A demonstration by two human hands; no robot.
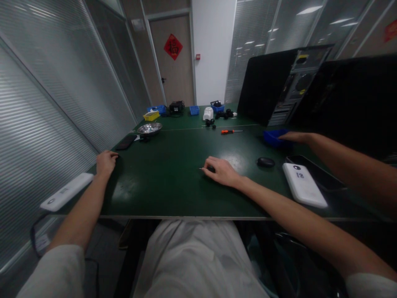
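Note:
My right hand [221, 170] rests on the green tabletop [167, 182], fingers curled around a small dark object [211, 169]. A thin pale tip sticks out of it to the left; most of it is hidden by the fingers. At the table's left side lies my left hand [106, 163], its fingers bent together. Something dark shows at its fingertips, too small to name. A dark phone [126, 142] is just beyond that hand. Farther off, past my right hand, is an orange-handled screwdriver [228, 131].
Another person's hand [294, 137] reaches into a blue tray [273, 140] at right. Near it are a black mouse [266, 162] and a white device [303, 186]. A metal bowl [150, 128] stands back left; a computer tower [288, 89] is back right.

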